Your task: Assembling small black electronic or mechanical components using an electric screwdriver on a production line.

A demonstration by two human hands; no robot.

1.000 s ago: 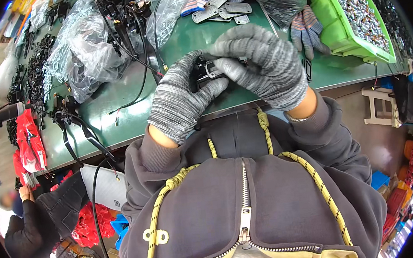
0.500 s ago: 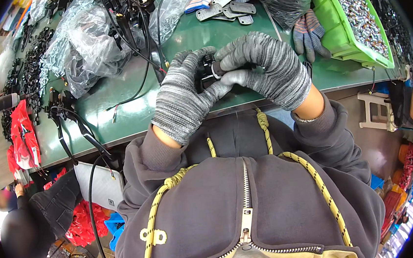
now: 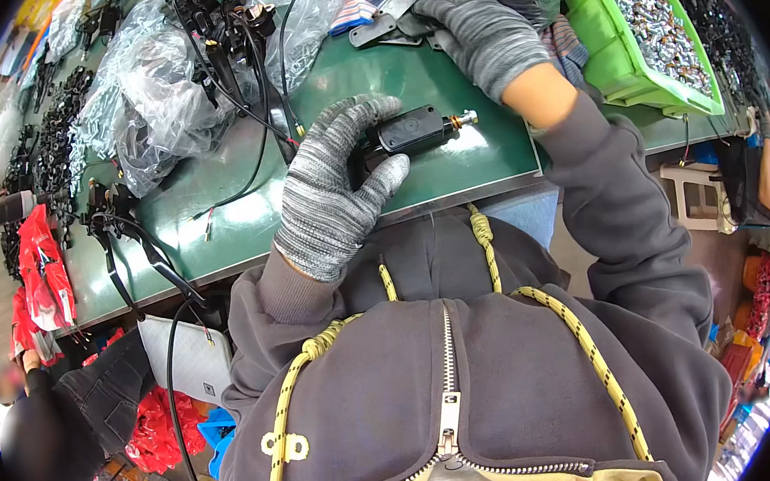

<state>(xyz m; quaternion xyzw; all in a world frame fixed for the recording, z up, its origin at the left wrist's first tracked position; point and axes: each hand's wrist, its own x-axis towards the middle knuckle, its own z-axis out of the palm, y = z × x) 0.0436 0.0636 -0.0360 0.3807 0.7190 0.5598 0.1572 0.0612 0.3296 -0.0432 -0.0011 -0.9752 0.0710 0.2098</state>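
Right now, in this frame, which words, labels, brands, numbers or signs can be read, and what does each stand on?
None is clear enough to quote.
Pale grey flat panel: one small dark mark, too small to read.
Pale metal zip pull: a dark mark, too small to read.
Flat grey metal plates: any marking too small to tell.
Black oblong housing: no lettering made out.

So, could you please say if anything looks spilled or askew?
Nothing clearly stands out: the left hand holds a black part, small metal pieces sit in the green bin, grey plates lie by the right hand.
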